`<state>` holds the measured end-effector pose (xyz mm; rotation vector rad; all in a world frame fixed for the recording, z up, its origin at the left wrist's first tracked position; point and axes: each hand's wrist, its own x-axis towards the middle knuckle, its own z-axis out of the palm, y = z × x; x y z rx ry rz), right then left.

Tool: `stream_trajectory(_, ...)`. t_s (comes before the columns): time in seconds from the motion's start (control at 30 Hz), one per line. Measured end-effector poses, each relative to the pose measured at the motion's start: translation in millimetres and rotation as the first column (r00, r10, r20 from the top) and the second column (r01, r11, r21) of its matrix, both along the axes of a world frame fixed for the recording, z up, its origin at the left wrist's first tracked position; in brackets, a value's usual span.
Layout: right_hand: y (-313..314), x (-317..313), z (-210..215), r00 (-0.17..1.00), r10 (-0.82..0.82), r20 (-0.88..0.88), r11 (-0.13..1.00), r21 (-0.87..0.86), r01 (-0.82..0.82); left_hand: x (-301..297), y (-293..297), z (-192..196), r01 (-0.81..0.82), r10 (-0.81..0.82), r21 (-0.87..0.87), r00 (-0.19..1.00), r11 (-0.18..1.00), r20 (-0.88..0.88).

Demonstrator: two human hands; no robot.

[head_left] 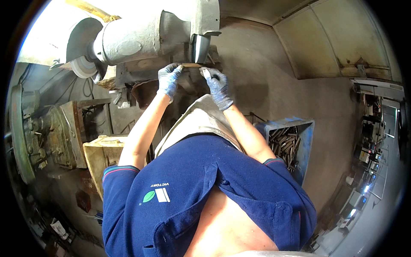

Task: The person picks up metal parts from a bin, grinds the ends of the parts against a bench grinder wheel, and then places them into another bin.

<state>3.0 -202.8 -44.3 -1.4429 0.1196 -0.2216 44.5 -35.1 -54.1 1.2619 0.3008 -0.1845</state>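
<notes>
Fingers (174,67) of both gloved hands pinched around a thin brownish strip (191,65), left hand (168,80) at one end, right hand (219,88) at the other. Gloves mottled blue and white, darker toward the tips. Strip held up nearly level between the hands, its middle bare, just beside the lower edge of a grey wheel (201,49) at the right end of a large grinder (132,40); impossible to tell from this angle whether touching the wheel or slightly apart. At the grinder's left end, a second, pale wheel (84,67) beside a dark, rounded guard (81,38). Between the forearms, a pale cloth (205,112) draped below the navy shirt (192,162). Past the right forearm, a blue crate (307,145), with slender metal pieces (283,143) heaped inside, more of the inner wall bare along the right edge. By the left forearm, a cream box (95,160), its right edge partly hidden by the arm; beyond its left edge, a grimy, greenish machine (55,132), well apart from both hands.
</notes>
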Motion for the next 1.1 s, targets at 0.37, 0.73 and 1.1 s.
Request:
stream_trajectory(0.37,-22,-3,-8,0.994,-0.043,-0.105,0.996,0.072,0.051,5,-23,2,0.103,-0.098,0.238,0.995,0.966,-0.036)
stream_trajectory(0.73,5,6,-10,0.998,0.004,-0.07,0.99,0.139,0.006,11,2,-15,0.004,-0.009,0.167,1.0,0.986,0.029)
stream_trajectory(1.1,-7,-46,36,0.945,0.077,0.318,0.937,-0.346,0.04,-45,16,44,0.094,-0.127,0.165,0.97,0.982,0.207)
